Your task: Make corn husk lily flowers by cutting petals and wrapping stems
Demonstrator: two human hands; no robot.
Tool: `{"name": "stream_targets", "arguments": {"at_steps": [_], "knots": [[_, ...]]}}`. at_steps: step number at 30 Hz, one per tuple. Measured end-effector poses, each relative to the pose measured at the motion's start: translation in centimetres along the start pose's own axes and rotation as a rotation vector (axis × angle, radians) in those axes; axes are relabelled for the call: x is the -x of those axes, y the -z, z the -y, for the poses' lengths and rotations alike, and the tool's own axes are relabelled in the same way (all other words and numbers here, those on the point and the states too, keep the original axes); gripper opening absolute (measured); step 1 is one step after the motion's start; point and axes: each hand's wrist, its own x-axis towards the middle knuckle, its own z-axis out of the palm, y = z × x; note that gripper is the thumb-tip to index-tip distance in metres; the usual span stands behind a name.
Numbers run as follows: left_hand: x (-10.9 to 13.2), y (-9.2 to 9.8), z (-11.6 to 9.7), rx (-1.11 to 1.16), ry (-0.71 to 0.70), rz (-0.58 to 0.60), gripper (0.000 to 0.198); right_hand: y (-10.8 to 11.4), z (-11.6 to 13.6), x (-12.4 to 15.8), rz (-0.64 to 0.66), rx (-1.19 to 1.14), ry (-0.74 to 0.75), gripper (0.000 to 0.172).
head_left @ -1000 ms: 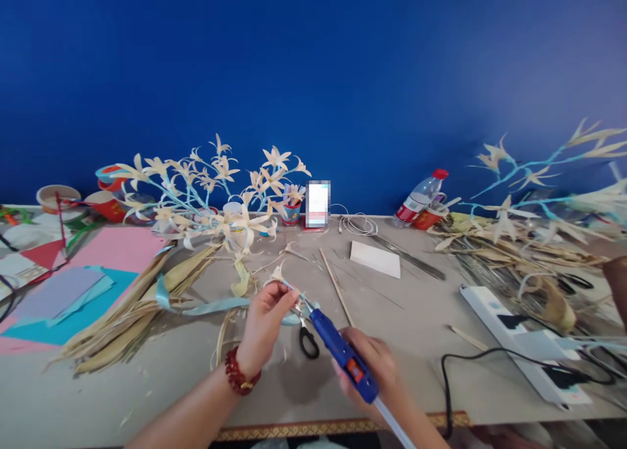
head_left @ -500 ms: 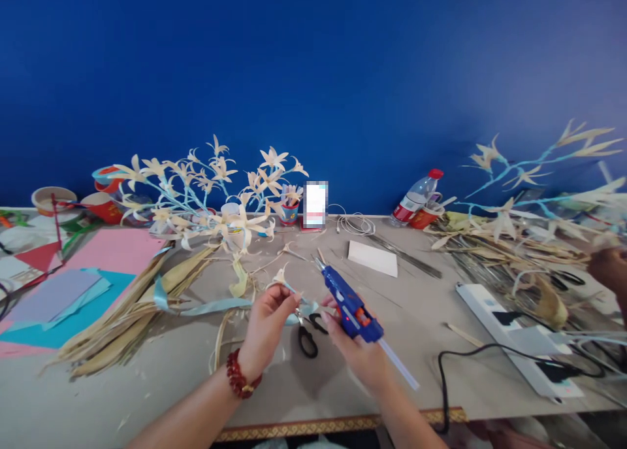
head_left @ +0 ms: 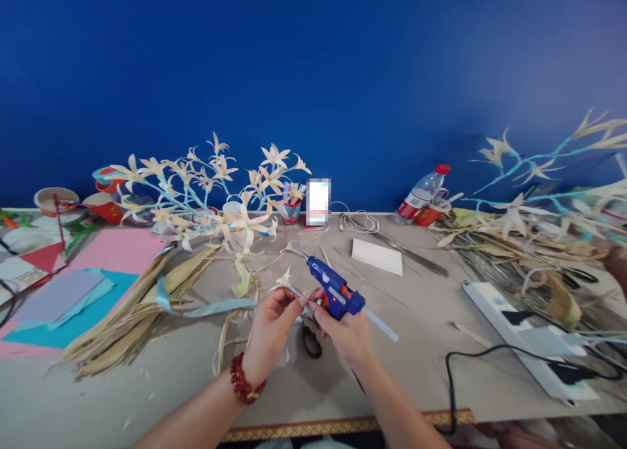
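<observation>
My left hand point(head_left: 275, 321) pinches the stem of a small cream flower point(head_left: 285, 279), whose petals point away from me above the fingers. A pale blue ribbon point(head_left: 220, 307) trails left from near this hand across the table. My right hand point(head_left: 341, 328) holds a blue hot glue gun point(head_left: 336, 289), its nozzle pointing up and left and a clear glue stick point(head_left: 382, 325) sticking out behind. The thumb and fingertips of both hands meet at the stem. Black-handled scissors point(head_left: 312, 342) lie beneath the hands, with their blades hidden.
Dried husks point(head_left: 142, 305) and coloured paper point(head_left: 63, 299) lie to the left. Flower branches point(head_left: 196, 194) stand at the back. A white power strip point(head_left: 524, 344) with a black cord point(head_left: 470, 354) is on the right, near a bottle point(head_left: 421, 194). Another person's hand point(head_left: 616, 266) shows at the right edge.
My right hand has moved left with the glue gun, and its fingertips now meet my left hand at the flower stem. My left hand keeps its pinch.
</observation>
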Motion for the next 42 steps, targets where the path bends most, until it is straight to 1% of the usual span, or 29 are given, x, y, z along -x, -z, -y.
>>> {"name": "stream_targets", "arguments": {"at_steps": [3,8,12,16,23,29,35,39,42], "knots": [[0.1,0.0,0.1,0.004,-0.029,0.023,0.012,0.1,0.0,-0.3,0.043,-0.163,-0.092,0.026],[0.4,0.0,-0.1,0.072,-0.066,0.097,0.008,0.8,0.2,-0.8,0.140,-0.279,-0.137,0.030],[0.6,-0.1,-0.2,0.109,-0.086,0.145,0.006,1.1,0.5,-1.0,0.148,-0.297,-0.118,0.031],[0.6,0.0,0.0,0.089,-0.112,0.157,0.005,1.2,0.4,-1.1,0.157,-0.296,-0.111,0.031],[0.0,0.5,0.3,-0.059,-0.170,0.165,0.005,1.8,0.0,-1.3,0.199,-0.248,-0.105,0.030],[-0.2,0.5,0.3,-0.136,-0.196,0.178,0.006,2.3,0.4,-1.5,0.245,-0.236,-0.127,0.029],[0.0,0.6,0.5,-0.192,-0.203,0.126,0.008,2.1,0.8,-1.5,0.229,-0.230,-0.133,0.028],[0.1,0.6,0.3,-0.186,-0.192,0.086,0.009,2.1,1.0,-1.4,0.157,-0.211,-0.118,0.028],[0.0,0.5,0.2,-0.128,-0.178,0.073,0.009,2.5,1.1,-0.8,0.114,-0.191,-0.056,0.026]]}}
